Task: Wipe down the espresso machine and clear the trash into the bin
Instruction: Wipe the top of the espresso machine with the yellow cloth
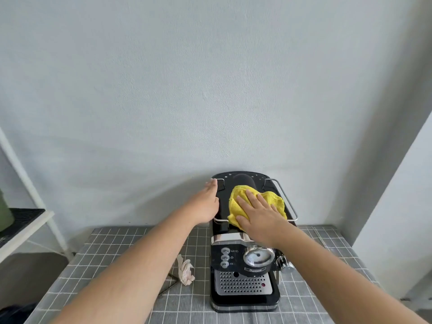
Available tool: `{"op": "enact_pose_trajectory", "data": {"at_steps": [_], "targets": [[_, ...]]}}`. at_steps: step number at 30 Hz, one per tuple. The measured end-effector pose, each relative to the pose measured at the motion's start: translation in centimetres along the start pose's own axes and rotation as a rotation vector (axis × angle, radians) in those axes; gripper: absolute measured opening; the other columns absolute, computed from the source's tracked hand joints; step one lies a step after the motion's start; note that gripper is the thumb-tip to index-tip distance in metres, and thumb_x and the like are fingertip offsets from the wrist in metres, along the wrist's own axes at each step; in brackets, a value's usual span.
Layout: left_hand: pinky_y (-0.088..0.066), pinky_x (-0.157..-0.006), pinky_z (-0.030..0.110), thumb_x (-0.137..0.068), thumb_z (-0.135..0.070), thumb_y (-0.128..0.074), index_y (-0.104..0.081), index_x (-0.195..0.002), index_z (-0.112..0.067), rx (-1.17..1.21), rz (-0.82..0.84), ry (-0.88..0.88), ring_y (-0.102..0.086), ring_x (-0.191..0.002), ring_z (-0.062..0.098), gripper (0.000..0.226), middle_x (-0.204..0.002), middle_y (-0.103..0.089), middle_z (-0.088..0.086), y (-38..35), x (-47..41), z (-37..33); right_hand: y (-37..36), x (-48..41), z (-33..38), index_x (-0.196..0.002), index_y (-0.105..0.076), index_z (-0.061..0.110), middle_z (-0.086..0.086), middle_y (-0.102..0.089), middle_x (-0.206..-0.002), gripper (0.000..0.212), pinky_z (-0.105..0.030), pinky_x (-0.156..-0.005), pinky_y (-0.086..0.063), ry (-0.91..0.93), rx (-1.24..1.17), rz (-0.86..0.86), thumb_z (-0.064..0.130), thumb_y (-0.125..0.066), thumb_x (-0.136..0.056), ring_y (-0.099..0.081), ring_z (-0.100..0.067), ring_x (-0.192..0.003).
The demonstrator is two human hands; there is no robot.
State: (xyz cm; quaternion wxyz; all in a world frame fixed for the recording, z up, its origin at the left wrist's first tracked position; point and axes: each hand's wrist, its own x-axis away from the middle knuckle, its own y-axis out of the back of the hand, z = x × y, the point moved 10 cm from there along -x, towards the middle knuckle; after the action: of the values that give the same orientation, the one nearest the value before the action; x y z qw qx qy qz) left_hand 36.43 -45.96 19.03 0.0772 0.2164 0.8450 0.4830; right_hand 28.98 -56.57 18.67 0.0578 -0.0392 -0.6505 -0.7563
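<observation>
1. The espresso machine, black with chrome trim, stands on a table covered with a grey checked cloth, its back close to a pale wall. Its front shows three round buttons, a round gauge and a perforated drip tray.
2. A yellow cloth lies bunched on the machine's flat top, inside the chrome rail that edges it.
3. The right hand lies flat on the cloth, palm down, fingers spread slightly and pressing it against the top.
4. The left hand rests open against the machine's left upper edge, fingers extended together toward the rear corner, gripping nothing.
5. A crumpled tissue lies on the checked cloth just left of the machine, apart from it, with a thin dark stick-like object beside it.
6. A white shelf stands at the far left.
</observation>
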Motion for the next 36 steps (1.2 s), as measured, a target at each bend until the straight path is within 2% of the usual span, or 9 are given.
{"op": "enact_pose_trajectory", "data": {"at_steps": [3,7,11,14,17,21,24,27,36], "targets": [[-0.001,-0.12,0.027,-0.099,-0.009,-0.024,0.007,-0.15,-0.011,0.023,-0.022,0.001,0.006,-0.148,0.014,0.061,-0.16,0.01,0.003,0.1,-0.7,-0.3,0.3,-2.5,-0.7,-0.152,0.002,0.021,-0.002,0.014,-0.16,0.059,-0.049,-0.118,-0.004,-0.043,-0.056,0.021,0.038,-0.021,-0.101,0.008,-0.027,-0.148],[0.0,-0.118,0.024,-0.1,-0.01,-0.026,0.007,-0.151,-0.01,0.075,-0.017,-0.005,0.005,-0.148,0.013,0.061,-0.16,0.01,0.003,0.3,-1.2,0.1,3.4,-7.1,-2.0,-0.147,-0.021,0.005,-0.013,-0.012,-0.159,0.048,-0.04,-0.118,-0.017,-0.08,-0.206,-0.154,0.017,-0.027,-0.101,-0.009,-0.024,-0.148],[-0.004,-0.118,0.024,-0.101,-0.016,-0.03,0.005,-0.151,-0.011,0.062,-0.032,-0.003,0.0,-0.148,0.014,0.061,-0.16,0.006,0.002,1.1,-2.2,0.3,6.2,-9.4,-0.6,-0.15,-0.021,0.016,-0.006,-0.015,-0.159,0.048,-0.031,-0.116,-0.013,0.052,-0.226,-0.158,0.024,-0.028,-0.103,-0.012,-0.02,-0.147],[-0.009,-0.118,0.026,-0.1,-0.013,-0.031,0.005,-0.151,-0.01,0.084,-0.034,0.023,-0.006,-0.148,0.018,0.063,-0.161,0.003,0.004,1.0,-3.0,0.1,5.2,-10.8,0.3,-0.14,-0.043,0.019,-0.01,-0.046,-0.14,0.041,-0.026,-0.1,-0.029,0.073,-0.254,-0.017,0.024,-0.035,-0.1,-0.036,-0.025,-0.134],[-0.008,-0.12,0.027,-0.1,-0.011,-0.026,0.006,-0.151,-0.01,0.1,-0.039,0.041,-0.004,-0.148,0.017,0.061,-0.16,0.005,0.004,0.6,-3.4,0.6,5.4,-11.4,-0.5,-0.122,-0.06,0.019,-0.009,-0.053,-0.113,0.034,-0.026,-0.086,-0.034,0.039,-0.307,-0.014,0.028,-0.038,-0.098,-0.048,-0.025,-0.114],[-0.005,-0.119,0.026,-0.1,-0.009,-0.021,0.007,-0.151,-0.014,0.149,-0.034,0.041,0.0,-0.148,0.013,0.059,-0.16,0.009,-0.001,-0.1,-3.5,1.0,5.6,-12.5,-3.5,-0.13,-0.049,0.013,-0.012,-0.055,-0.129,0.039,-0.041,-0.097,-0.04,-0.053,-0.09,-0.04,0.03,-0.031,-0.1,-0.049,-0.033,-0.118],[-0.006,-0.117,0.024,-0.1,-0.009,-0.022,0.007,-0.151,-0.013,0.147,-0.04,0.038,-0.002,-0.148,0.014,0.059,-0.16,0.007,0.001,0.0,-3.7,0.9,4.1,-13.5,-1.3,-0.141,-0.042,0.027,0.008,-0.038,-0.15,0.043,-0.034,-0.115,-0.02,0.092,-0.135,0.018,0.033,-0.034,-0.099,-0.032,-0.02,-0.136],[-0.013,-0.117,0.028,-0.1,-0.011,-0.023,0.007,-0.151,-0.014,0.117,-0.038,0.053,-0.009,-0.148,0.018,0.06,-0.16,0.006,0.0,0.2,-3.7,0.9,3.7,-14.4,0.4,-0.141,-0.042,0.033,0.009,-0.034,-0.153,0.044,-0.027,-0.117,-0.014,0.139,-0.215,-0.003,0.029,-0.034,-0.098,-0.025,-0.014,-0.143],[-0.009,-0.117,0.026,-0.1,-0.01,-0.021,0.007,-0.151,-0.013,0.078,-0.035,0.036,-0.003,-0.148,0.015,0.058,-0.16,0.006,0.001,0.5,-3.0,0.4,2.8,-15.6,-2.6,-0.152,-0.015,0.02,-0.001,-0.015,-0.16,0.058,-0.044,-0.118,-0.015,0.006,-0.053,-0.019,0.033,-0.027,-0.096,-0.014,-0.019,-0.147]]}}
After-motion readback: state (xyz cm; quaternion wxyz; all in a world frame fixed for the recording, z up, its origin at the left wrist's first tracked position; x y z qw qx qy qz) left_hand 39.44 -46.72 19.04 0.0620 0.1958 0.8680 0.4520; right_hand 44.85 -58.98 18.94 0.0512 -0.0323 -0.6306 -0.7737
